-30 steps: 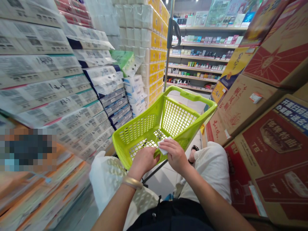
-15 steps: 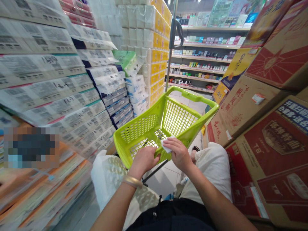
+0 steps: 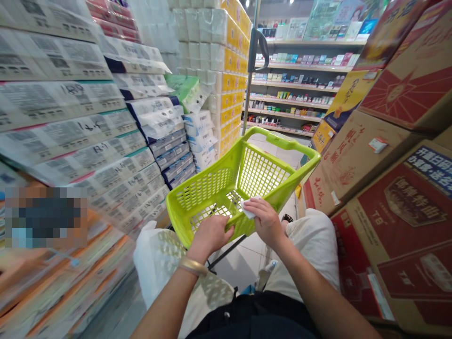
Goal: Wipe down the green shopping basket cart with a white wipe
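Observation:
A lime-green plastic shopping basket (image 3: 205, 183) with a perforated floor and sides stands tilted between my knees. My left hand (image 3: 213, 234), with a gold bangle at the wrist, is closed round the basket's near rim, its thumb on the outside. To the right of it, my right hand (image 3: 264, 219) presses a folded white tissue (image 3: 249, 210) against the same rim. Its fingers lie over the tissue, and part of the tissue shows beneath them. I see no goods in the basket.
Packaged paper stacks (image 3: 67, 101) rise at the left, with wrapped tissue rolls (image 3: 201, 28) behind. Cardboard cartons (image 3: 353, 165) line the right side. Stocked shelves (image 3: 300, 84) stand at the back. A grey pole handle (image 3: 259, 49) rises behind the basket.
My right hand has slid a little to the right and up along the basket rim with the tissue. My left hand stays on the rim, and the basket has hardly moved.

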Available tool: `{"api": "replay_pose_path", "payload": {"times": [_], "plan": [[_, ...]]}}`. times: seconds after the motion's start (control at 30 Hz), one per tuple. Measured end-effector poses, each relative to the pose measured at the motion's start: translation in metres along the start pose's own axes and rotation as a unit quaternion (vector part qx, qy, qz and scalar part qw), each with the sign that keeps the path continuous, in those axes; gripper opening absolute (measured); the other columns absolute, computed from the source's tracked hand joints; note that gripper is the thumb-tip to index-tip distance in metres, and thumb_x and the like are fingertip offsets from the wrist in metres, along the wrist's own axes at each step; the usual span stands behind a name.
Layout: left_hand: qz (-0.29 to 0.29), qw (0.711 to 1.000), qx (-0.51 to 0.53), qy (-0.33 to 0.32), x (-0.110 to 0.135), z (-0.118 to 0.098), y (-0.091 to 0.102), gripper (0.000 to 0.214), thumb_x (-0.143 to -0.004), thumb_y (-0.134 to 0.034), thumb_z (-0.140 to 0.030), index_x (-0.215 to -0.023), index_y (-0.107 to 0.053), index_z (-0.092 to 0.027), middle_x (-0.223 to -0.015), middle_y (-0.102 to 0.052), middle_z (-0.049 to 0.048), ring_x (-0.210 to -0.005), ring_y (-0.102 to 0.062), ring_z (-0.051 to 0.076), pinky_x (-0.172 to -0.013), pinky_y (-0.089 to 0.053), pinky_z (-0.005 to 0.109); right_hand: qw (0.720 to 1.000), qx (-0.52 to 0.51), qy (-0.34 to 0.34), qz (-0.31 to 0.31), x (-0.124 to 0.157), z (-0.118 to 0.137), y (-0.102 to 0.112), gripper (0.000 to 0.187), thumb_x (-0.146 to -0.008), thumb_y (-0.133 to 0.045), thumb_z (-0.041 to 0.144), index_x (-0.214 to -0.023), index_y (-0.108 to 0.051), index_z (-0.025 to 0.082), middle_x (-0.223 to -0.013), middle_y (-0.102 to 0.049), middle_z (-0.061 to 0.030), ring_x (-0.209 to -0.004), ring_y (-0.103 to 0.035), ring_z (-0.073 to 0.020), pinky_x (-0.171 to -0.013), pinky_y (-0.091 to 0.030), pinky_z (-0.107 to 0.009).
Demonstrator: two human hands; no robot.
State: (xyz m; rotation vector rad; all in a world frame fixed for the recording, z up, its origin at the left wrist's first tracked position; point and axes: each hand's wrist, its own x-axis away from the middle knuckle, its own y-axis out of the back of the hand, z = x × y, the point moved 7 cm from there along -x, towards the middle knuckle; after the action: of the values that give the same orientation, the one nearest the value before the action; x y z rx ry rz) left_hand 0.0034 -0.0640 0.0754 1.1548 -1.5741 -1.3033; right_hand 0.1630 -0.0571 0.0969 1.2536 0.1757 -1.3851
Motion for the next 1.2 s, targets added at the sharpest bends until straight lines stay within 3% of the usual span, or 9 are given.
{"api": "replay_pose_path", "payload": {"times": [0.1, 0.17, 0.33, 0.4, 0.63, 0.83, 0.9, 1.1, 1.2], "plan": [[0.006, 1.0, -0.004, -0.002, 0.0, -0.001, 0.0, 0.03, -0.091, -0.046, -0.04, -0.091, -0.067, -0.019, -0.093, -0.073, 0.0108, -0.089, -0.069, 0.025, -0.077, -0.049, 0.033, 0.997, 0.04, -0.047, -0.054, -0.008, -0.024, 0.022, 0.047, -0.077, -0.042, 0.001, -0.101, -0.074, 0.024, -0.108, -0.075, -0.0044, -0.112, -0.064, -0.022, -0.109, -0.044, -0.049], [0.005, 1.0, -0.007, -0.001, 0.0, -0.001, 0.0, 0.03, -0.091, -0.046, -0.041, -0.091, -0.067, -0.019, -0.092, -0.073, 0.0106, -0.089, -0.069, 0.025, -0.076, -0.049, 0.033, 0.994, 0.052, -0.063, -0.069, -0.008, -0.026, 0.024, 0.047, -0.076, -0.042, 0.0, -0.101, -0.074, 0.024, -0.107, -0.075, -0.0046, -0.112, -0.064, -0.0225, -0.111, -0.042, -0.051], [-0.005, 1.0, -0.008, -0.004, 0.001, -0.001, 0.0, 0.028, -0.09, -0.048, -0.04, -0.093, -0.067, -0.02, -0.092, -0.074, 0.0089, -0.088, -0.069, 0.024, -0.074, -0.049, 0.031, 1.0, 0.002, 0.007, 0.019, 0.005, 0.015, -0.013, 0.047, -0.079, -0.044, 0.001, -0.107, -0.072, 0.025, -0.113, -0.074, -0.0033, -0.114, -0.063, -0.0197, -0.109, -0.044, -0.045], [-0.006, 1.0, -0.007, -0.006, 0.002, 0.0, 0.0, 0.027, -0.09, -0.048, -0.039, -0.094, -0.067, -0.02, -0.093, -0.074, 0.009, -0.089, -0.069, 0.025, -0.074, -0.049, 0.032, 0.999, -0.008, 0.022, 0.035, 0.007, 0.019, -0.017, 0.048, -0.079, -0.044, 0.0, -0.109, -0.071, 0.025, -0.114, -0.073, -0.0026, -0.115, -0.063, -0.0188, -0.108, -0.045, -0.044], [0.0, 1.0, -0.009, 0.0, 0.002, -0.001, 0.001, 0.031, -0.092, -0.045, -0.042, -0.091, -0.067, -0.019, -0.091, -0.073, 0.0097, -0.087, -0.069, 0.024, -0.075, -0.049, 0.032, 0.994, 0.056, -0.055, -0.071, -0.007, -0.027, 0.027, 0.047, -0.076, -0.042, 0.0, -0.1, -0.074, 0.024, -0.107, -0.075, -0.0044, -0.113, -0.064, -0.0223, -0.11, -0.043, -0.05], [-0.011, 1.0, -0.001, -0.009, 0.002, -0.002, 0.001, 0.026, -0.091, -0.047, -0.039, -0.092, -0.066, -0.022, -0.093, -0.074, 0.0077, -0.088, -0.069, 0.023, -0.075, -0.049, 0.031, 1.0, 0.011, 0.004, 0.003, 0.005, 0.013, -0.011, 0.046, -0.079, -0.044, 0.001, -0.107, -0.072, 0.025, -0.112, -0.074, -0.0036, -0.114, -0.063, -0.0206, -0.109, -0.044, -0.047], [-0.008, 1.0, 0.002, -0.013, 0.002, -0.002, 0.001, 0.024, -0.091, -0.047, -0.036, -0.092, -0.066, -0.021, -0.094, -0.074, 0.0084, -0.089, -0.069, 0.024, -0.076, -0.049, 0.031, 1.0, 0.002, 0.018, 0.017, 0.007, 0.017, -0.015, 0.047, -0.08, -0.044, 0.001, -0.108, -0.071, 0.026, -0.113, -0.074, -0.0028, -0.114, -0.063, -0.0196, -0.108, -0.046, -0.045], [0.009, 1.0, 0.007, -0.007, 0.002, 0.0, 0.002, 0.025, -0.091, -0.047, -0.034, -0.09, -0.066, -0.019, -0.093, -0.073, 0.0107, -0.089, -0.068, 0.025, -0.078, -0.049, 0.033, 0.997, 0.043, -0.036, -0.061, -0.004, -0.024, 0.024, 0.047, -0.078, -0.041, 0.0, -0.102, -0.074, 0.024, -0.108, -0.075, -0.0043, -0.113, -0.064, -0.0216, -0.109, -0.044, -0.049], [0.009, 1.0, 0.003, -0.015, 0.001, -0.001, 0.001, 0.026, -0.091, -0.047, -0.035, -0.091, -0.067, -0.019, -0.093, -0.073, 0.0106, -0.09, -0.069, 0.025, -0.078, -0.049, 0.034, 0.994, 0.05, -0.053, -0.075, -0.001, -0.022, 0.023, 0.046, -0.077, -0.042, 0.0, -0.101, -0.074, 0.023, -0.107, -0.075, -0.0049, -0.113, -0.064, -0.0224, -0.11, -0.043, -0.05]]}}
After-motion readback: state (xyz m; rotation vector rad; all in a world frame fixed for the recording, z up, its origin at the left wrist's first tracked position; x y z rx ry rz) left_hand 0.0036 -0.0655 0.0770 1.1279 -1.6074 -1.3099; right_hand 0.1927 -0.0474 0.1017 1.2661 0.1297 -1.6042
